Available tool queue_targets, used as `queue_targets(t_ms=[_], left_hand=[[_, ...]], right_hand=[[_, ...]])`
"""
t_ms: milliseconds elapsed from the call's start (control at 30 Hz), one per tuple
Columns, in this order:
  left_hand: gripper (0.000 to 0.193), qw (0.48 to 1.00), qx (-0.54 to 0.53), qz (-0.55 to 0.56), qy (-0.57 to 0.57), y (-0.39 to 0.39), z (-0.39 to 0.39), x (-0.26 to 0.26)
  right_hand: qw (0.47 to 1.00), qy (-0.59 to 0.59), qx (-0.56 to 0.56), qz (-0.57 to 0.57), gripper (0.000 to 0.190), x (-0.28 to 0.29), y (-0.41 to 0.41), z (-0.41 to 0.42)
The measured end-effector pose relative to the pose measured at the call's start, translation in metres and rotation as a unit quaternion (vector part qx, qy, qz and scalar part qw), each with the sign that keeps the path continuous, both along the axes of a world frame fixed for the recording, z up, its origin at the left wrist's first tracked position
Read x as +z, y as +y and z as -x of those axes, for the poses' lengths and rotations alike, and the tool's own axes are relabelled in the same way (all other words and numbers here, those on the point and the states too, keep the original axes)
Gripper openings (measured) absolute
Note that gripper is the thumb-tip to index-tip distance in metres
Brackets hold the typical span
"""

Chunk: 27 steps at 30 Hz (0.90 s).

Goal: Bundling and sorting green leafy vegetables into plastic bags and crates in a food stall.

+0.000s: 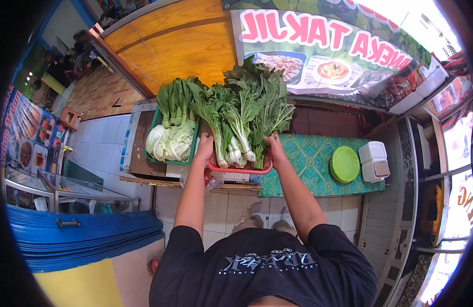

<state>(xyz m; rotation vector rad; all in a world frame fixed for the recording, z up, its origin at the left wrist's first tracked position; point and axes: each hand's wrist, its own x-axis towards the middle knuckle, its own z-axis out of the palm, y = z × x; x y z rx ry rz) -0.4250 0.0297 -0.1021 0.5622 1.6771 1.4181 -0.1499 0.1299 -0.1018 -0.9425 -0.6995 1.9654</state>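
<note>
A red plastic basket (pixel 242 170) full of leafy greens is before me, with my left hand (pixel 205 147) on its left side and my right hand (pixel 275 150) on its right side. Bundles of mustard greens (pixel 240 115) lie in it, their white stem ends towards me. Darker leafy greens (pixel 273 99) fill its right part and spread past the far rim. Left of it, a green plastic basket (pixel 195 147) holds cabbages (pixel 170 142) in front and banded bunches of leafy greens (pixel 177 101) behind. The basket rim and leaves partly hide my fingers.
Right of the baskets, green plates (pixel 344 164) and white foam boxes (pixel 374 161) stand on a patterned green tablecloth (pixel 298 178). A clear plastic bag (pixel 205 179) is at the table's front edge. Wood panelling (pixel 175 42) and a printed banner (pixel 328 46) rise behind. People sit at the far left.
</note>
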Motion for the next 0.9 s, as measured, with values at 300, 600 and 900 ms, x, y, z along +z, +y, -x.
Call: queue_targets(t_ms=[300,600,900], left_hand=[[0.028,0.997,-0.053,-0.011,0.061,-0.023,-0.067,0.027],[0.024,0.974,-0.205,-0.044,0.085,-0.046,-0.173,0.083],[0.020,0.919,-0.370,-0.091,0.106,-0.013,-0.320,0.094]], right_hand=[[0.998,0.000,-0.058,-0.024,0.041,0.020,-0.046,-0.076],[0.985,-0.043,-0.162,-0.043,0.031,0.093,-0.133,-0.206],[0.923,-0.082,-0.374,-0.035,0.036,0.102,-0.230,-0.331]])
